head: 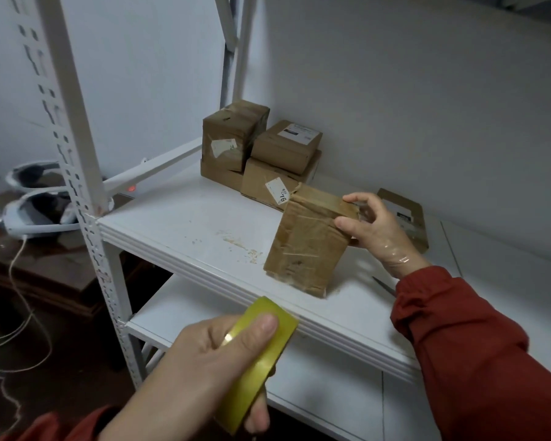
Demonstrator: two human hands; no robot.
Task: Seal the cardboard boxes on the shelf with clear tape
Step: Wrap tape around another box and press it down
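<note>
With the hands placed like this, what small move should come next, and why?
Probably the left hand should lift the tape roll to the upright box: the roll is held out in front of the shelf, apart from the box, while the right hand grips its top corner.

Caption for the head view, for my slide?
Head view: left hand grips the tape roll, right hand holds a cardboard box on the white shelf.

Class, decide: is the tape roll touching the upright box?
Apart. The head view shows the roll in the left hand, with bare shelf between it and the box.
</note>
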